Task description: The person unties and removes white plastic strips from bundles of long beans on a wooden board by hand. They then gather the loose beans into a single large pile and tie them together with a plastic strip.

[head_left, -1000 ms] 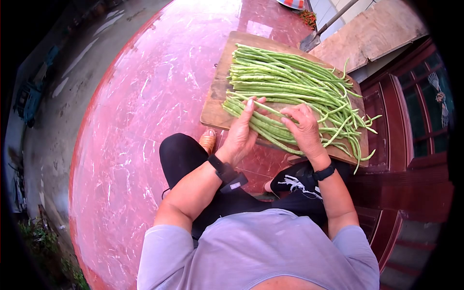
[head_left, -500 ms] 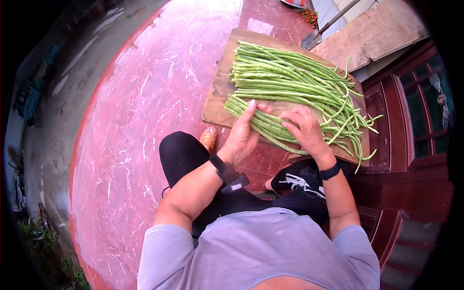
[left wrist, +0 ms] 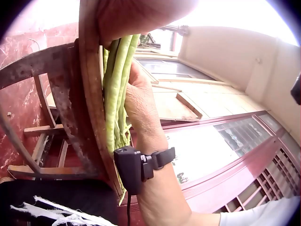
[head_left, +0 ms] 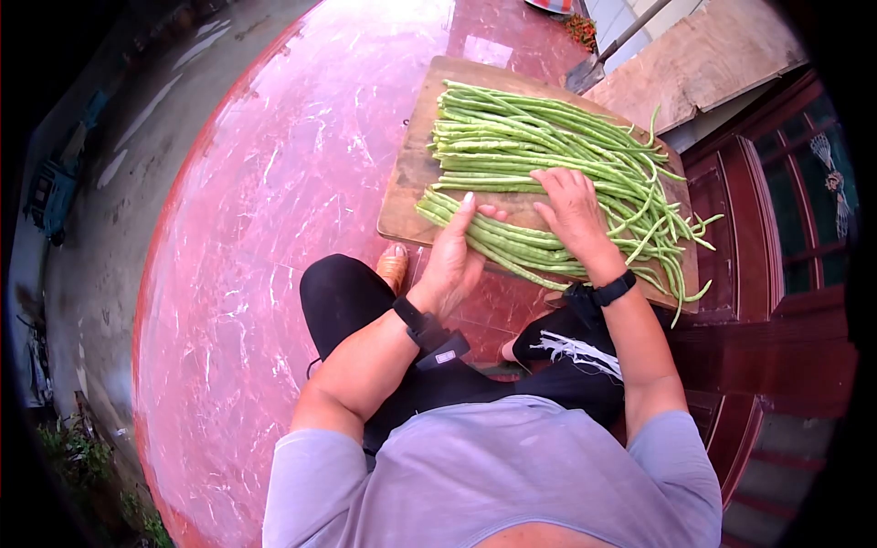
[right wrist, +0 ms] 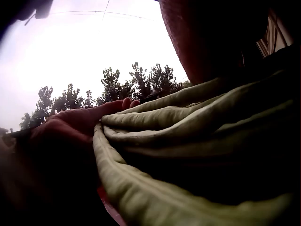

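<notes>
Long green beans [head_left: 539, 137] lie in a broad pile on a wooden board [head_left: 406, 205]. My left hand [head_left: 450, 265] holds a smaller bunch of long beans [head_left: 521, 245] along the board's near side, its thumb upright and fingertips showing beyond the bunch. The ends of this bunch stick out to the left of that hand. My right hand [head_left: 577, 215] reaches over the bunch, its extended fingers touching the near edge of the big pile. In the right wrist view, thick beans [right wrist: 155, 120] run close past the lens toward the left hand [right wrist: 70, 122].
A wooden chair frame [left wrist: 61, 113] stands below the board's edge. To the right is a dark red door [head_left: 763, 219] with glass panes. A shovel [head_left: 589, 73] and a plywood sheet [head_left: 699, 68] are at the back right. My knee [head_left: 343, 292] is near the board.
Earlier, a single bean stretched between both hands; it now lies with the near bunch. My right hand has since moved forward to the larger pile, while the left stays nearly in place.
</notes>
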The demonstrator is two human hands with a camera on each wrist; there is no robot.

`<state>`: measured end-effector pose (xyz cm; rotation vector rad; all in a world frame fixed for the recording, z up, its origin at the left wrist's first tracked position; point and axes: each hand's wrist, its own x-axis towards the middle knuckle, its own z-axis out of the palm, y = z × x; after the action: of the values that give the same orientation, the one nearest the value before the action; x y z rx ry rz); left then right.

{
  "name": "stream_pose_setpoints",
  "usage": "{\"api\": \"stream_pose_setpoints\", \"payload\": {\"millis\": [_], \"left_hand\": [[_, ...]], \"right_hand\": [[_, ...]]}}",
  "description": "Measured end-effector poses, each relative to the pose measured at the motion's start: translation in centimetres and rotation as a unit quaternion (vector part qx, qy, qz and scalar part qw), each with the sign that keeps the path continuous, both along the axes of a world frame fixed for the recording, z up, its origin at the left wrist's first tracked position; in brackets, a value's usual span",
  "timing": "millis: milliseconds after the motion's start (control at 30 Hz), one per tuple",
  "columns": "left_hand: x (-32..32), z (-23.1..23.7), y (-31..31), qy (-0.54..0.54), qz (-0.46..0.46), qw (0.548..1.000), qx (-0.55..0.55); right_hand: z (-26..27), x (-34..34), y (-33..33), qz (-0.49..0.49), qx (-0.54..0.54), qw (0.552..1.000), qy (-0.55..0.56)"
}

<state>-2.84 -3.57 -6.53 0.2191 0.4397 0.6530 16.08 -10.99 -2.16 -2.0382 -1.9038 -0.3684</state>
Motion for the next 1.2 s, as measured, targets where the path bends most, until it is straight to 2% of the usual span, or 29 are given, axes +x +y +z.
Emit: {"api": "stream_pose_setpoints", "payload": {"millis": [167,267,467,900,1000,1100,1200], "left_hand": [[-0.2,0.3,-0.1,0.01,-0.007,1.0,0.016],[-0.2,0.2,0.1,0.003,-0.017,0.999,0.031],[-0.1,-0.2,0.2,-0.006,-0.022,0.999,0.028],[-0.2,-0.1,0.3,-0.004,-0.02,1.0,0.015],[-0.2,0.0,0.2,0.002,-0.02,1.0,0.014],[-0.1,-0.7,0.4,0.002,-0.037,0.999,0.027],[-0.3,0.0,0.2,0.011,-0.033,0.997,0.062]], "right_hand": [[-0.6,0.2,0.6,0.0,-0.019,0.999,0.032],[-0.6,0.5,1.0,0.032,-0.023,0.998,0.042],[-1.0,0.3,1.4,0.018,-0.007,0.999,0.031],[-0.4,0.8,1.4,0.033,-0.049,0.998,-0.004],[0.4,1.2,1.5,-0.003,0.014,0.999,0.042],[1.9,0.8,0.8,-0.023,0.053,0.972,0.229],[2.8,-0.6,-0.9,-0.011,0.006,0.953,0.303]]}}
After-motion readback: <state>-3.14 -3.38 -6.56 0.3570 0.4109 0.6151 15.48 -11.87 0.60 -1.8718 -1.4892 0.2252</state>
